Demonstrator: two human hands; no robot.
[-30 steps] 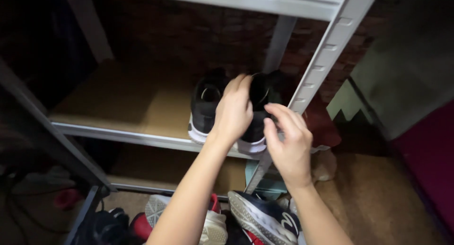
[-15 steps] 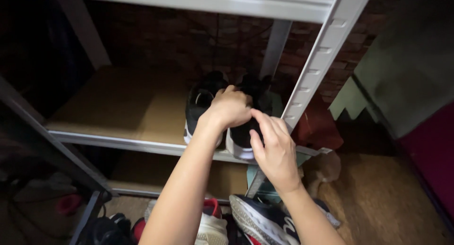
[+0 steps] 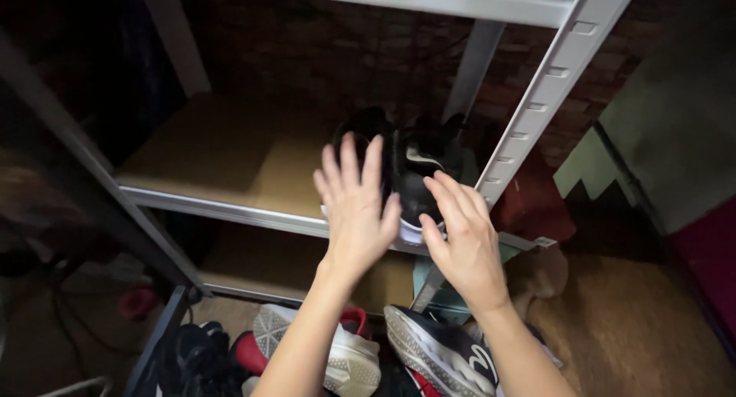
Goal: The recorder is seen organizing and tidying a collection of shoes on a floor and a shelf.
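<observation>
Two black shoes [image 3: 414, 175] with white soles stand side by side, heels outward, on the brown shelf [image 3: 207, 148] of a grey metal rack [image 3: 537, 98], near its right post. The left hand [image 3: 356, 205] is open, fingers spread, in front of the left shoe. The right hand [image 3: 460, 236] is open too, fingers loosely extended at the right shoe's heel. Below, on the floor, lie at least three more shoes: a white-and-red one [image 3: 337, 351], a dark blue one [image 3: 441, 355] and a black one [image 3: 192, 355].
</observation>
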